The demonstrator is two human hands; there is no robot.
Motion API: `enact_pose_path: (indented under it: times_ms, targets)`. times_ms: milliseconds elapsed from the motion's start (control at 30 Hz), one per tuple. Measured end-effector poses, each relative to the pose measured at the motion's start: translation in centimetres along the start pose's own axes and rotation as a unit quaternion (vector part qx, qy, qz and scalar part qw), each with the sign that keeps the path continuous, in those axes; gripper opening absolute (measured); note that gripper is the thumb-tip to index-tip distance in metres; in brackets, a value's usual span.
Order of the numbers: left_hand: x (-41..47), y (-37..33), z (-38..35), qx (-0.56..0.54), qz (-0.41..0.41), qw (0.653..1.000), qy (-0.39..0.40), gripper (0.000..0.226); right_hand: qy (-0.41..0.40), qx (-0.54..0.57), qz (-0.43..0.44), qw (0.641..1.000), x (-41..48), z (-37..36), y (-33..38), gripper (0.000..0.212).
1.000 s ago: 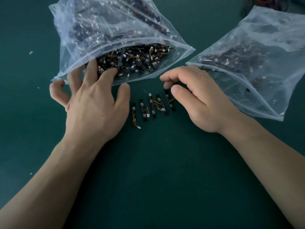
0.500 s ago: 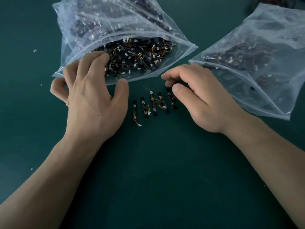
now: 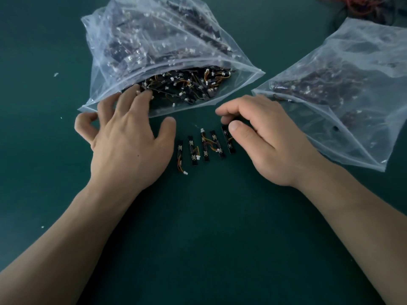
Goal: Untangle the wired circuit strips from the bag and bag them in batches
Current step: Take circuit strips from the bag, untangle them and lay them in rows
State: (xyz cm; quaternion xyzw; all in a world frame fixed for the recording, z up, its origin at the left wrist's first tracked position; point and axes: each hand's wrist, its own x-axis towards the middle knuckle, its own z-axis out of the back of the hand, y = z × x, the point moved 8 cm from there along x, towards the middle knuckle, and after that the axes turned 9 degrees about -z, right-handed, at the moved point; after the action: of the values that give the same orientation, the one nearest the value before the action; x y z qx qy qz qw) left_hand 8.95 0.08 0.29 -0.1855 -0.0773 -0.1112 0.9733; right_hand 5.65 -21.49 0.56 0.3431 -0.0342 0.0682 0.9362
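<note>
Surface: a dark green table (image 3: 209, 227) is filling the whole view, with a few white specks (image 3: 56, 74) lying on its left side.
Open bag: a clear plastic open bag (image 3: 154, 40) is lying at the far left, its mouth gaping toward the person.
Contents: a tangle of strips (image 3: 187, 84), black with orange wires and white plugs, is spilling toward the bag's mouth and staying inside it.
Left hand: the left hand (image 3: 127, 146) is reaching palm down into the bag's mouth, fingers spread and nearly straight. Its fingertips (image 3: 132, 93) are touching the near edge of the tangle, and the thumb is lying on the table outside the bag. It is gripping nothing that can be seen.
Sorted row: a row of strips (image 3: 206, 148), five side by side, is lying on the table between the two hands, just in front of the bag.
Right hand: the right hand (image 3: 271, 142) is resting on the table with its fingers curled. Thumb and a fingertip are pinching the far end of the rightmost strip (image 3: 229, 144).
Second bag: a second bag (image 3: 341, 84), also clear and holding dark strips, is lying on the right just beside the right hand.
Far corner: red wires (image 3: 363, 5) are showing at the top right, too blurred to make out.
</note>
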Motion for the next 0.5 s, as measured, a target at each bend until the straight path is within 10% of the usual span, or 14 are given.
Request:
enact_pose_path:
  times_ms: [500]
  targets:
    - [-0.36, -0.03, 0.55, -0.016, -0.005, 1.0, -0.012, 0.059, 0.001, -0.014, -0.001, 1.0, -0.04, -0.14, -0.01, 0.031]
